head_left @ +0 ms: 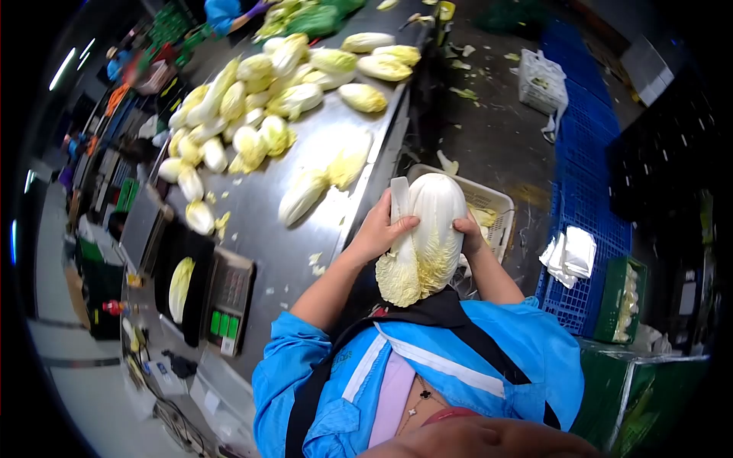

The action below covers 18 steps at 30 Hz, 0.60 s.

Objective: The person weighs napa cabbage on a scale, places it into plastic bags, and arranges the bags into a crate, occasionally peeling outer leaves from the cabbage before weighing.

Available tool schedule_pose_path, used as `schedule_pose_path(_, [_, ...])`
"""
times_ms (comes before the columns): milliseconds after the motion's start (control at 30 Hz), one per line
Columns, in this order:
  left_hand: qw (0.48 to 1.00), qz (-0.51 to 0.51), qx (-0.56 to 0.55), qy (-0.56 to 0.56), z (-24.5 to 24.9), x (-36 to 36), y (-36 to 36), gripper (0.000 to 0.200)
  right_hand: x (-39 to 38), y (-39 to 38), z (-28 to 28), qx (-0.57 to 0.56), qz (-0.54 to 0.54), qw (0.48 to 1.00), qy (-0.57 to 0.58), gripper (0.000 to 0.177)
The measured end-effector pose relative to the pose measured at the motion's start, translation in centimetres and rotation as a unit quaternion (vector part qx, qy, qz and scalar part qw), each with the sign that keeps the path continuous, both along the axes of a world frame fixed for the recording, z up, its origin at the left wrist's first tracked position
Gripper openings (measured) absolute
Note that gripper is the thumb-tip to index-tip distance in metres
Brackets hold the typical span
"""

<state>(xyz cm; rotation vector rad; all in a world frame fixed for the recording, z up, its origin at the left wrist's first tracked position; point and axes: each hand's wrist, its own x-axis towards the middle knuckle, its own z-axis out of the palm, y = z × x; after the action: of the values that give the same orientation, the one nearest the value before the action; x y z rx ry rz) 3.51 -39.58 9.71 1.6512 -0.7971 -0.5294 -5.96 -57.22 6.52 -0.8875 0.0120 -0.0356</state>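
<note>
Between my two hands is a napa cabbage (440, 210), held in front of my chest with its white base pointing away from me and its yellow, crinkled leaf tips toward me. My left hand (382, 227) is closed on an outer leaf (399, 200) at the left side, its thumb lying across it. The upper part of that leaf stands apart from the head. Gripping the right side is my right hand (470, 231), thumb in front, other fingers mostly hidden. Below the cabbage, a pale plastic crate (500, 208) contains yellowish leaves.
A metal table (275, 263) on the left bears many napa cabbages (256, 72) and leaf scraps. Near its edge a scale (229, 298) has a cabbage (181, 290) on its dark pan. Blue pallets (576, 137) and a white basket (542, 82) stand right. A person's blue sleeve (223, 15) shows far off.
</note>
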Motion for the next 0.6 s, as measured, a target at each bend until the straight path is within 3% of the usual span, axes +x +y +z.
schedule_pose_path(167, [0.988,-0.137,-0.002,0.068,0.2,3.0,-9.3,0.069,-0.8,-7.9,-0.8,0.026,-0.071,0.997,-0.002,0.076])
schedule_pose_path(300, [0.988,-0.146,-0.002,0.043,1.3,4.6,-14.4,0.056,-1.7,-14.3,-3.6,0.126,-0.042,0.99,0.053,0.068])
schedule_pose_path(367, [0.985,-0.167,0.041,-0.013,2.5,5.6,-16.3,0.053,-2.6,-16.0,-3.4,0.188,-0.055,0.978,0.076,0.072])
schedule_pose_path(400, [0.971,-0.193,0.024,-0.143,2.9,5.8,-17.3,0.047,-2.7,-16.3,-2.9,0.189,-0.064,0.977,0.076,0.072])
schedule_pose_path(433, [0.953,-0.224,0.029,-0.202,3.4,6.1,-18.2,0.04,-2.7,-16.3,-2.4,0.24,-0.002,0.971,-0.001,0.076])
schedule_pose_path(467, [0.949,-0.234,0.011,-0.21,3.3,6.7,-19.2,0.037,-2.9,-16.5,-1.8,0.286,0.059,0.953,-0.077,0.08])
schedule_pose_path(533, [0.962,-0.206,0.007,-0.181,2.6,7.5,-20.9,0.033,-4.8,-16.8,-1.0,0.317,0.003,0.947,-0.059,0.082])
schedule_pose_path(567, [0.957,-0.218,0.04,-0.184,1.1,8.4,-21.5,0.04,-4.8,-16.9,-0.2,0.324,-0.006,0.94,-0.102,0.079])
schedule_pose_path(600, [0.933,-0.198,0.096,-0.286,-0.1,8.3,-21.9,0.051,-4.6,-16.8,0.9,0.332,-0.014,0.932,-0.145,0.077])
